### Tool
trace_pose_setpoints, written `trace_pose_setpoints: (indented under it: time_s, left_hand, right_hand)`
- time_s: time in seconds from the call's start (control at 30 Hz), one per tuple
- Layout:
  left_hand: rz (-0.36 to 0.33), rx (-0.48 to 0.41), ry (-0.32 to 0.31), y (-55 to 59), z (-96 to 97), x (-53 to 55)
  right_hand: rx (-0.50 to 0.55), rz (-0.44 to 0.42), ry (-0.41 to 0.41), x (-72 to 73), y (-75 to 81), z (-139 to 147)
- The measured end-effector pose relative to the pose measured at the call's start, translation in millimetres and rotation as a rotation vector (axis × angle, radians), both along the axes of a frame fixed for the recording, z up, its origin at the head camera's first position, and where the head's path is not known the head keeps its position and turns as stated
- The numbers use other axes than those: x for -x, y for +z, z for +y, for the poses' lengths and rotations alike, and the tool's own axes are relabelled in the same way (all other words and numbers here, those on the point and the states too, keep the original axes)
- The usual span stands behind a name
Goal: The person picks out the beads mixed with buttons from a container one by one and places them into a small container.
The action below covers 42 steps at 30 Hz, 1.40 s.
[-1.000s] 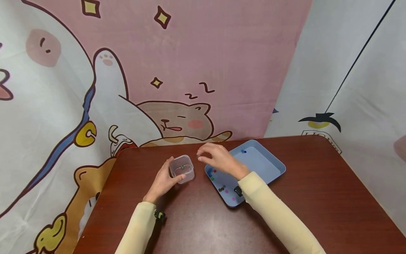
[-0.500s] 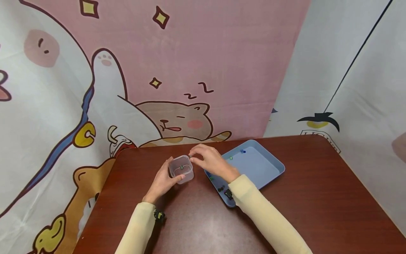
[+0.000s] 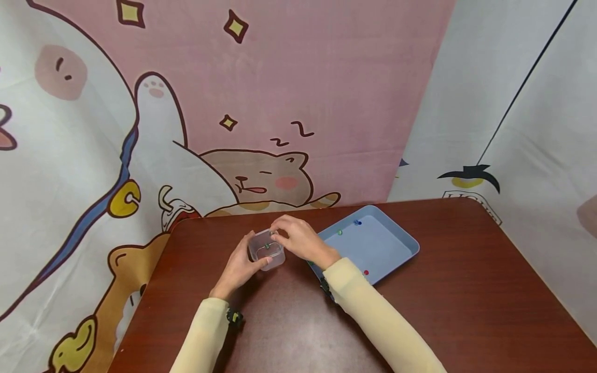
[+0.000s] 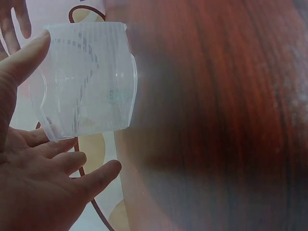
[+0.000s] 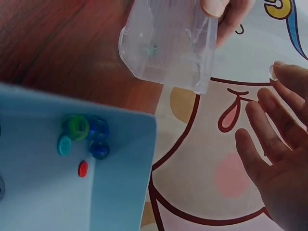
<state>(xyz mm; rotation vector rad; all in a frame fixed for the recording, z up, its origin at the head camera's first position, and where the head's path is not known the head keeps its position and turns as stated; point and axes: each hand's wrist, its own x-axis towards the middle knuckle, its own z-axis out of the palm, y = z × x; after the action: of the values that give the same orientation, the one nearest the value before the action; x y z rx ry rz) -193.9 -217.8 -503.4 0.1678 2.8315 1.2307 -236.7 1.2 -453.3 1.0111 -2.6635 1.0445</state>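
Though mouth-up, clear container of uncertain long axis.

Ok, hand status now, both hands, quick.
Left hand: holding the clear plastic container.
Right hand: pinching a small clear piece between thumb and finger; exactly what it is cannot be told.
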Motion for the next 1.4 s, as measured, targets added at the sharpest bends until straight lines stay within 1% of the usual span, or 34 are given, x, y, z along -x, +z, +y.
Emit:
trace_pose_setpoints:
  time_s: [0.3,0.53,0.77,0.97,1.07,1.2,1.3,1.4]
  left_hand:
    - [0.0,0.003,-0.009,-0.1,0.9,-0.4]
    - [0.002,0.005,-0.007,0.1,4.6,-0.4]
    - [-0.013,-0.009,0.013,0.4,6.1,0.3]
    - [-0.009,0.003,0.007,-0.2,5.7,1.3]
    - [-0.008,0.001,0.003,0.0,5.1,0.8]
    - [-0.012,-0.008,0.002,0.9,3.6,-0.4]
    - [-0.008,-0.005,0.003,0.8,2.4,-0.8]
    - [-0.002,-0.004,0.003,0.7,1.3,-0.9]
  right_hand:
    - [-0.112,0.015,0.022,2.0,-8.1,-6.9]
    - [-0.175,-0.005,0.034,2.3,-12.8,-7.5]
    - [-0.268,0.052,0.037,4.9,-14.4,-9.2]
    - [-0.301,0.054,0.036,5.7,-13.0,-8.5]
    - [-0.31,0.045,0.039,4.9,-12.7,-8.4]
    - [-0.278,0.019,0.042,2.4,-9.0,-6.4]
    - [-0.234,-0.002,0.037,-0.2,-2.3,-1.9]
    - [-0.188,-0.017,0.027,-3.8,7.8,5.5]
